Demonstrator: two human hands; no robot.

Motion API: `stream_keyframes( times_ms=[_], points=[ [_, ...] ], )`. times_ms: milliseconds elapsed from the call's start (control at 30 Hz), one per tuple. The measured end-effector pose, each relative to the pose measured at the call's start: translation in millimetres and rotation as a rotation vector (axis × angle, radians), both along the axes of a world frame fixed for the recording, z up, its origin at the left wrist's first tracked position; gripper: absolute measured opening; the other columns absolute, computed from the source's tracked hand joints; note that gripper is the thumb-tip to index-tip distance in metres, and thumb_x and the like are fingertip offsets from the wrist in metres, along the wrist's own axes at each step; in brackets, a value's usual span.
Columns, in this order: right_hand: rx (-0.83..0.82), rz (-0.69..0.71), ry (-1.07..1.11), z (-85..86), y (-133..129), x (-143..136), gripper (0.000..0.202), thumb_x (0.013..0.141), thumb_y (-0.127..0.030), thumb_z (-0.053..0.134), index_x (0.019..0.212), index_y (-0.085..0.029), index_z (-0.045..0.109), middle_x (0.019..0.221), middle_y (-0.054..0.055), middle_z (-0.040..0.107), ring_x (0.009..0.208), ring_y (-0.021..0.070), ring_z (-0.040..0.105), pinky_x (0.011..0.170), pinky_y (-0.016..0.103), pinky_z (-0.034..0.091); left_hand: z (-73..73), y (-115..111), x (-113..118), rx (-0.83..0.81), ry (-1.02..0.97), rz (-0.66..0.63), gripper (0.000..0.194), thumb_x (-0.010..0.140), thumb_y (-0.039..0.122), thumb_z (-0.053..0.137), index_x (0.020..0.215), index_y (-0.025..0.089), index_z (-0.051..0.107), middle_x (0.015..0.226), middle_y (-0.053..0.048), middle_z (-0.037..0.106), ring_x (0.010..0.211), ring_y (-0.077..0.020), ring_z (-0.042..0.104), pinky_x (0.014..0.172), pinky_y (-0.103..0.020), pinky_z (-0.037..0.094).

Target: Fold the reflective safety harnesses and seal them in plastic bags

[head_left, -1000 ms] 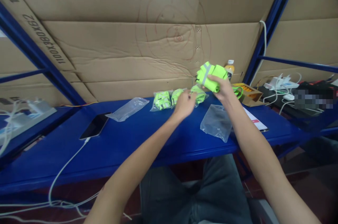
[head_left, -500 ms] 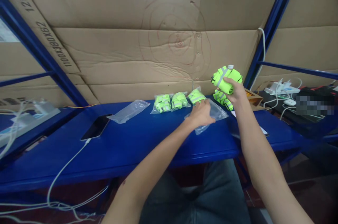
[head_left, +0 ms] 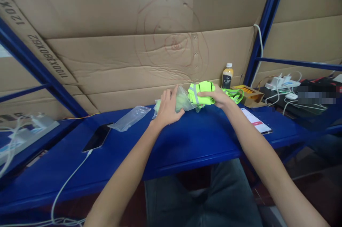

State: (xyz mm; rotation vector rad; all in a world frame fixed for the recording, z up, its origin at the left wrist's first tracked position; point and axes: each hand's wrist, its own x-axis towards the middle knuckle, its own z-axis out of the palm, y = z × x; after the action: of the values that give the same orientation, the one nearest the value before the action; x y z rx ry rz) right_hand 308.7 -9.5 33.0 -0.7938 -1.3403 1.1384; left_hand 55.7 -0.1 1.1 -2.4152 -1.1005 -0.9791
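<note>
My right hand (head_left: 220, 97) is closed on a folded neon-yellow vest (head_left: 204, 91) with a grey reflective stripe. Left of it, my left hand (head_left: 169, 108), thumb apart from the fingers, is at a clear plastic bag (head_left: 187, 99); its fingertips are partly hidden, and I cannot tell whether it grips the bag. Behind my left hand, a bagged yellow bundle (head_left: 157, 106) shows only in part. More loose yellow straps (head_left: 235, 95) lie right of my right hand. A flat clear bag (head_left: 130, 118) rests on the blue table (head_left: 187, 145).
A dark phone (head_left: 97, 137) on a white cable lies at the left. To the right are a bottle (head_left: 227, 77), an open cardboard box (head_left: 248, 96) and a lit phone (head_left: 257, 121). Cardboard (head_left: 107, 52) stands behind the table.
My left hand has moved left to the bagged bundles. My right hand has brought the folded vest down and left, beside the clear bag. The bottle and lit phone now show more fully.
</note>
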Motion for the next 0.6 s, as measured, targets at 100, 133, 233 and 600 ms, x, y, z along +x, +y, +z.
stream_keyframes(
  times_ms=[100, 133, 233, 600],
  points=[
    [0.051, -0.009, -0.051, -3.7, 0, -3, 0.052, 0.048, -0.026, 0.102, 0.091, -0.019, 0.073, 0.087, 0.001, 0.078, 0.073, 0.0162, 0.069, 0.068, 0.030, 0.062, 0.5, -6, 3, 0.002, 0.068, 0.002, 0.112, 0.082, 0.039, 0.073, 0.174, 0.018, 0.012, 0.136, -0.020, 0.050, 0.125, -0.0423, 0.050, 0.108, -0.058, 0.045],
    [0.075, -0.015, -0.082, -4.9, 1, -4, 0.054, 0.048, -0.025, 0.102, 0.093, -0.019, 0.074, 0.088, 0.000, 0.077, 0.075, 0.0157, 0.068, 0.070, 0.029, 0.060, 0.4, -8, 4, 0.001, 0.097, -0.003, 0.114, 0.082, 0.040, 0.074, 0.174, 0.017, 0.012, 0.138, -0.021, 0.050, 0.126, -0.0433, 0.050, 0.109, -0.058, 0.044],
    [0.123, -0.037, -0.129, -8.3, 0, -13, 0.058, 0.050, -0.027, 0.102, 0.101, -0.020, 0.076, 0.089, -0.001, 0.074, 0.079, 0.0151, 0.066, 0.073, 0.027, 0.058, -2.0, -11, 8, -0.009, 0.131, -0.010, 0.126, 0.077, 0.054, 0.083, 0.174, 0.014, 0.012, 0.143, -0.025, 0.050, 0.130, -0.0476, 0.049, 0.110, -0.061, 0.041],
    [0.163, 0.045, -0.274, -9.8, -2, -21, 0.046, 0.060, -0.039, 0.100, 0.093, -0.019, 0.074, 0.088, 0.001, 0.074, 0.076, 0.0155, 0.063, 0.072, 0.029, 0.057, -11.8, -4, 11, -0.067, -0.097, 0.133, 0.109, 0.069, 0.044, 0.091, 0.160, 0.015, 0.037, 0.141, -0.022, 0.063, 0.129, -0.0464, 0.055, 0.110, -0.059, 0.042]
  ],
)
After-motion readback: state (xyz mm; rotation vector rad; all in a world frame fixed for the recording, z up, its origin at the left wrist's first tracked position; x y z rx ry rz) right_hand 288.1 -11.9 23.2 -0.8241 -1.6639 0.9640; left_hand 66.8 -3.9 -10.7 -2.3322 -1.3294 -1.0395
